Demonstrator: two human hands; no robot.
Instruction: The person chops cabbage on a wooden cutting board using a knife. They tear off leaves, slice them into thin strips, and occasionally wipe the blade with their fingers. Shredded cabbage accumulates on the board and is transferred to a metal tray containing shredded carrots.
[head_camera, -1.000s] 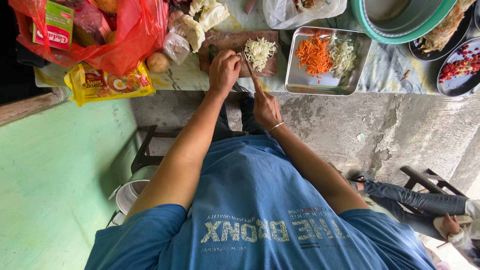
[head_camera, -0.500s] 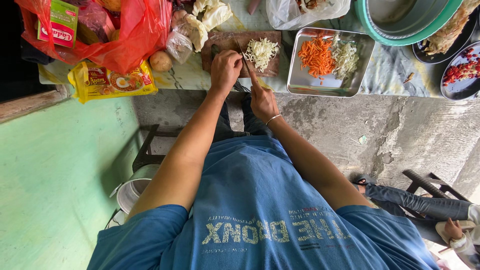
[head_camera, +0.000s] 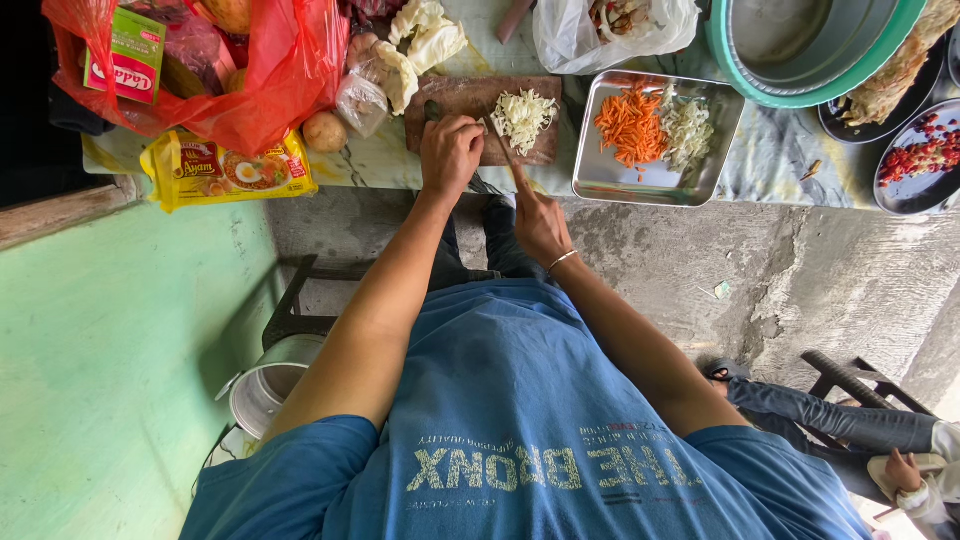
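shredded cabbage pile (head_camera: 523, 115) sits on right half of wooden cutting board (head_camera: 455, 95), board at near edge of counter (head_camera: 790, 150). knife (head_camera: 503, 142) blade slants across board's near edge, just beside the pile. right hand (head_camera: 541, 222) closed round knife handle, index finger stretched along the blade's back. left hand (head_camera: 450, 152) curled knuckles-down on the board, fingers bent over something small and green; can't tell what it is, mostly covered.

vs 0.5 s ago: right hand a bit lower and further right, index finger now more extended. left hand barely shifted. whole view slid down slightly, board and tray sit lower in frame. pile looks the same.

outward: steel tray (head_camera: 612, 175) right of board w/ carrot sticks (head_camera: 632, 122) and more pale shreds. left of board: loose cabbage leaves (head_camera: 420, 35), potato (head_camera: 324, 131), yellow noodle packet (head_camera: 225, 168), red plastic bag (head_camera: 270, 80) holding a green box. teal-rimmed basin (head_camera: 800, 50) at top right, cut off by frame. dark plate w/ red bits (head_camera: 920, 155) at far right, partly cut off.

hidden/unclear: knife handle buried in the fist; blade tip hard to sep. from the shreds. another person's legs (head_camera: 830, 420) and a hand at lower right, rest out of frame. metal pot (head_camera: 265, 385) on the floor, half behind left arm.
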